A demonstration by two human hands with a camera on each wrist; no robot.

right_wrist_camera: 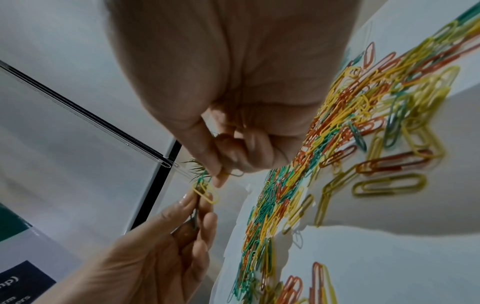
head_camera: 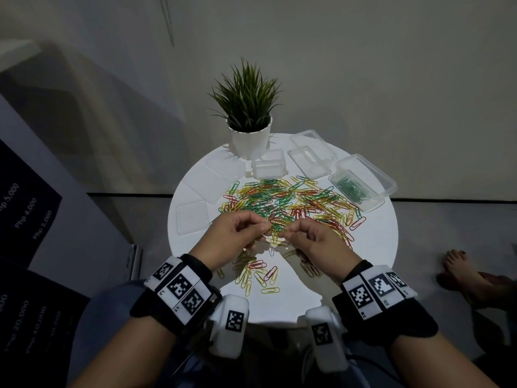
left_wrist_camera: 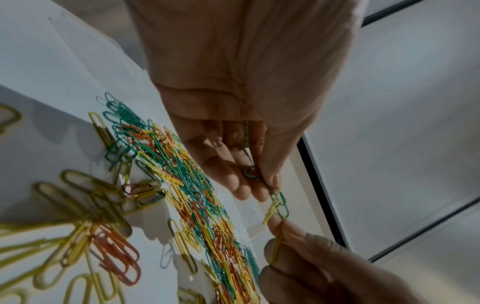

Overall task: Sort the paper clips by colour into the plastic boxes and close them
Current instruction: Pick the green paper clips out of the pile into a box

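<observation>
Green and yellow clips hooked together, held above the desk.
Left hand and right hand pinch opposite ends with curled fingers, probably to separate the colours.

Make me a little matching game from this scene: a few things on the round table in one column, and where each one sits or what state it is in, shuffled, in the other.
Things:
1. potted plant
2. box with green clips
3. mixed clip pile
4. linked clips

Places or states:
A. spread over the middle of the table
B. pinched between the left hand and the right hand
C. at the far edge, upright
D. at the right edge, lid open

Pairs: 1-C, 2-D, 3-A, 4-B
</observation>
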